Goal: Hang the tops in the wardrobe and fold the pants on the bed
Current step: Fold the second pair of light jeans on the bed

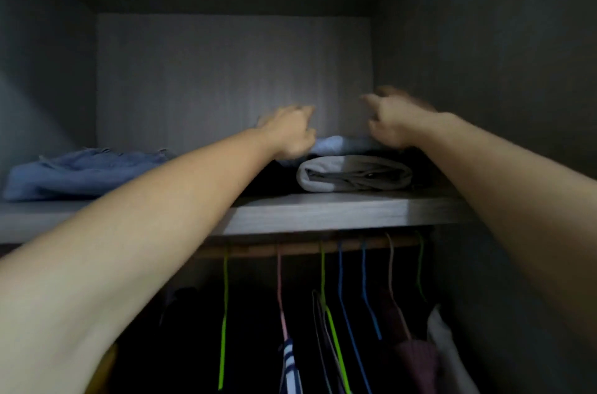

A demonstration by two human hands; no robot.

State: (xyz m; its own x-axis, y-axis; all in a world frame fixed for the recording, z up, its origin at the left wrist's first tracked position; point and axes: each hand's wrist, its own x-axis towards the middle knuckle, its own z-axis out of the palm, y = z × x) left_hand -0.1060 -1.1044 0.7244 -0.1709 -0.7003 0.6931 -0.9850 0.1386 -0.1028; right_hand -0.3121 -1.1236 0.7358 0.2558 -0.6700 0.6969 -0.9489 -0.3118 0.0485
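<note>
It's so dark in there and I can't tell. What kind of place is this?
Most likely the inside of a wardrobe. A shelf holds folded clothes, and below it a rail carries coloured hangers with hung tops on them.

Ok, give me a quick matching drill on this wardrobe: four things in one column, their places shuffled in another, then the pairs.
Things:
1 denim garment
2 light blue folded garment
3 white folded garment
4 coloured hangers

Places:
A on the rail under the shelf
B top of the stack
C alone at the shelf's left end
D directly under the light blue one

Pairs: 1-C, 2-B, 3-D, 4-A.
</note>
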